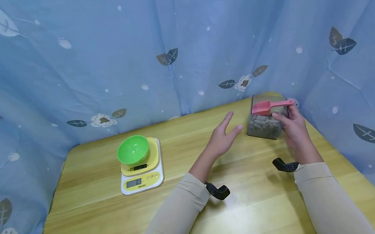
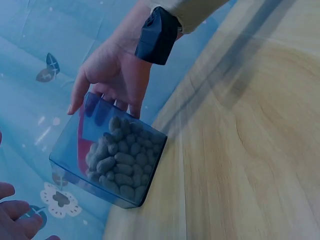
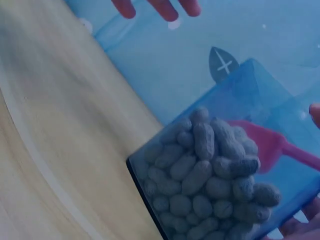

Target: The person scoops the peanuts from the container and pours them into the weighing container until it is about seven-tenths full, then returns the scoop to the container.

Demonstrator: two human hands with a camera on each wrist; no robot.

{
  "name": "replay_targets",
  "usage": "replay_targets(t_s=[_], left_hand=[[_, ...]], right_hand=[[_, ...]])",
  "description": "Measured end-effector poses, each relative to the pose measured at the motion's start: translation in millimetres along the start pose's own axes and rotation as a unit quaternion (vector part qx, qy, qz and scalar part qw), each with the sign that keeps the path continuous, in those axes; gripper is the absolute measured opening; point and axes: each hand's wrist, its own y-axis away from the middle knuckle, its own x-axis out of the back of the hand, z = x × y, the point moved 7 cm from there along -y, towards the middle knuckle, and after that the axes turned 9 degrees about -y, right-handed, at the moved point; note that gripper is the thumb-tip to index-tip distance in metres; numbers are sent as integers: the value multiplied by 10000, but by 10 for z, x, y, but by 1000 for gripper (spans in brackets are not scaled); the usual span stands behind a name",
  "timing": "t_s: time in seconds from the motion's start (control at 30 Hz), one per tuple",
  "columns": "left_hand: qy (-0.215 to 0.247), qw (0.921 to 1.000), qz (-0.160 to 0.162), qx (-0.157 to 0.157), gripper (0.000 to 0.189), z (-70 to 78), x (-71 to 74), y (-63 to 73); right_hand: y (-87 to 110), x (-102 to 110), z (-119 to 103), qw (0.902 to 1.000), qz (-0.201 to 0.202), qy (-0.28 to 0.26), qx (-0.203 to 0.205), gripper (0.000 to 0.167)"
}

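At the table's far right corner stands a clear plastic container [image 3: 252, 82] filled partway with unshelled peanuts [image 3: 200, 185]. A pink scoop [image 1: 262, 108] lies in it above the peanuts, its handle reaching to the right rim. My right hand [image 1: 295, 129] grips the container's right side by the scoop handle, thumb toward the front and the other fingers partly hidden behind the wall. To the left of the container, my left hand [image 1: 220, 138] hovers over the table with fingers extended and nothing in it.
On the left of the wooden table [image 1: 92, 207], a green bowl [image 1: 133, 149] sits on a yellow and white kitchen scale [image 1: 157, 177] with a lit display. Blue patterned curtain [image 1: 195, 40] hangs along the table's back and sides.
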Motion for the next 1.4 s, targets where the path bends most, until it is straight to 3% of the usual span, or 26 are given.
replay_targets(t_s=[0.17,0.43,0.67,0.93,1.4], left_hand=[[44,9999,103,78,67,-68,81,46],[144,9991,391,111,64,-230,304,160],[-555,9966,591,109,68,-393,635,422],[-976,9922,759,131,70,-513,976,749],[-1526,9827,1044,76,66,-708,1204,1032]], right_hand=[[35,-194,94,9984,-451,207,-286,94],[143,-698,275,9914,-1124,417,-516,89],[263,-1181,433,9832,-1639,528,-599,86],[401,-1611,621,9757,-2025,542,-636,83],[619,-2049,770,9683,-2196,928,-738,90]])
